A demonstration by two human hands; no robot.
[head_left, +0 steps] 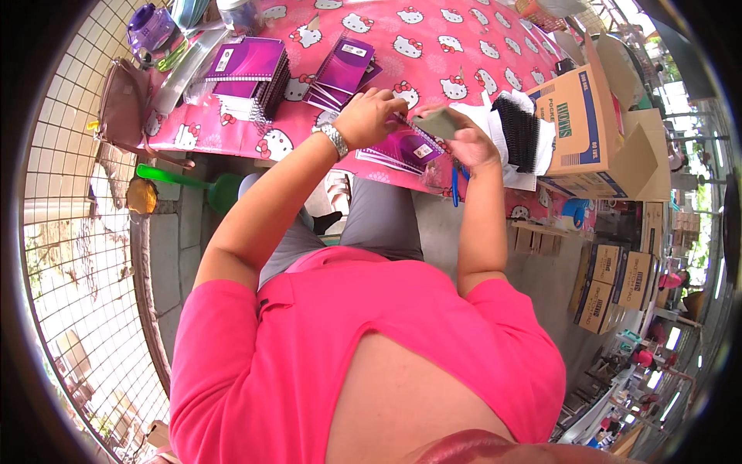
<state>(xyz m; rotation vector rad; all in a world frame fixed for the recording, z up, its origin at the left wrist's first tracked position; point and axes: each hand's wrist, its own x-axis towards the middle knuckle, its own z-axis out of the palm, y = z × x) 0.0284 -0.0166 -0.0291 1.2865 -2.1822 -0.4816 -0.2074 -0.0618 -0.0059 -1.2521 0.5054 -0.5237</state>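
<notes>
A purple spiral notebook (412,148) lies at the near edge of the table, its binding running along the upper side. My left hand (371,120) is closed at the left end of that binding, fingers pinched together. Beside it, my right hand (473,145) grips a flat grey-green piece (438,124) between thumb and fingers, over the notebook's right end. Whether this piece belongs to the notebook, I cannot tell. Blue tool handles (455,187) hang at the table edge below my right hand. Further back are loose purple notebooks (345,65) and, to the left, a tall notebook stack (246,59).
A pink patterned cloth (417,46) covers the table. Right of my hands, black binding coils (518,133) sit on white sheets beside an open cardboard box (573,120). A brown bag (122,104) hangs at left above a green dustpan (224,193). Cartons (610,282) stand at right.
</notes>
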